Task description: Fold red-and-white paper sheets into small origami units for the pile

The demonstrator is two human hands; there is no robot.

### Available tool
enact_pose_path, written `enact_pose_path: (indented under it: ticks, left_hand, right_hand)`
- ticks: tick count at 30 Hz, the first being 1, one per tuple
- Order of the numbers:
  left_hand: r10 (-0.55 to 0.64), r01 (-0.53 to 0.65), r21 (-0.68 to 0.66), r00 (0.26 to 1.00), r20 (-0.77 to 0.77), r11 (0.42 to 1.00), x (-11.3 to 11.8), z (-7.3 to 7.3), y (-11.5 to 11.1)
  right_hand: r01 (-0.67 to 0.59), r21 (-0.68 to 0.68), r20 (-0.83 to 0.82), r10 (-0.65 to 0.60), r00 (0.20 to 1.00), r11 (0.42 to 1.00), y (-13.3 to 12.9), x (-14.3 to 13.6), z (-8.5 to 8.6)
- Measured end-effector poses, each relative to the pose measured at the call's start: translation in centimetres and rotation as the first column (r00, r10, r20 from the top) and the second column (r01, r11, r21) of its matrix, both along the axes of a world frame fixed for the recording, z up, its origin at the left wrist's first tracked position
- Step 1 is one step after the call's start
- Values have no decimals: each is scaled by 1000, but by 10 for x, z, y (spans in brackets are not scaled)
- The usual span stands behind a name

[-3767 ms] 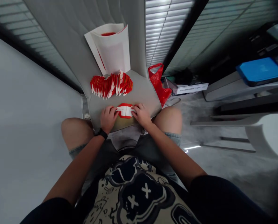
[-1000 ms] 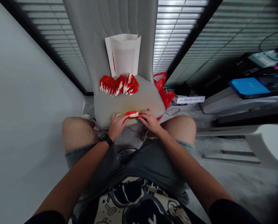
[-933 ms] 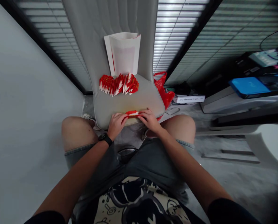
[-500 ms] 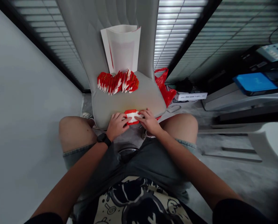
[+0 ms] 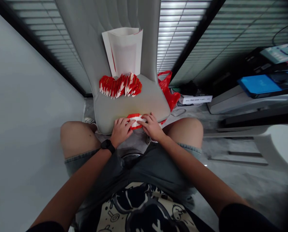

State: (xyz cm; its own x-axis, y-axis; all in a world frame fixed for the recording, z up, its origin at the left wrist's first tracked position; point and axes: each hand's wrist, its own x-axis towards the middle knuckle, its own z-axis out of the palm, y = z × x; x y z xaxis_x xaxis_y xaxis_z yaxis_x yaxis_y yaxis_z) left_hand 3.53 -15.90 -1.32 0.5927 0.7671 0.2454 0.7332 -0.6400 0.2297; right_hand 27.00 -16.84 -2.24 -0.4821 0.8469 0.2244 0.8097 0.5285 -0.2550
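Observation:
A small red and white folded paper [image 5: 134,125] lies at the front edge of the grey chair seat [image 5: 114,108]. At its left end, my left hand [image 5: 121,130] grips it, fingers on the paper; a black watch is on that wrist. My right hand [image 5: 152,127] holds the opposite end, thumb and fingers on the white part. Farther back on the seat stands a fanned row of several red and white folded papers [image 5: 119,86]. Behind that row, white sheets [image 5: 125,54] with red edges lean upright against the backrest.
A red plastic bag [image 5: 166,90] hangs beside the seat's right side. Near it a white box [image 5: 195,100] rests on the floor. At the right are a blue box [image 5: 260,85] and a white stool [image 5: 283,145]. A pale wall [image 5: 25,112] borders the left.
The whole view has shifted slightly, so the chair and papers appear a little farther left. My right thumb has moved slightly inward along the paper; both hands keep their hold.

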Motion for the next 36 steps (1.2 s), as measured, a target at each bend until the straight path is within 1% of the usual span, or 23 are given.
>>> enact_pose_path:
  ticks: [5,8,11,15,19,23,26,30,36]
  left_hand:
    - [1,-1,-1,1000,0,1000,0,1,0]
    - [-1,1,-10,1000,-3,1000,0,2,0]
    - [-1,2,-14,1000,15,1000,-1,2,0]
    - [19,-13,-46,992,123,999,-5,2,2]
    - [53,-27,-101,964,260,995,-9,-1,7]
    - [148,-100,-145,918,369,984,-6,-6,14]
    - [212,-162,-152,887,411,975,-3,-9,20]
    - [240,-216,-105,895,377,971,1,-11,23]
    - [266,-272,-16,926,269,962,4,-12,19]
  right_hand:
    - [-24,17,4,24,1000,1000,0,1,0]
    - [-24,-3,8,24,1000,1000,-1,1,1]
    - [-9,-32,-36,7,999,999,-1,1,2]
    - [30,-51,-140,-37,990,998,2,1,4]
    - [79,-77,-221,-94,971,994,7,0,6]
    - [153,-123,-266,-181,947,980,18,-2,2]
    - [206,-152,-308,-245,919,967,25,-5,-2]
    - [256,-124,-331,-283,900,959,28,-11,-8]
    - [332,-18,-292,-322,901,943,26,-18,-16]
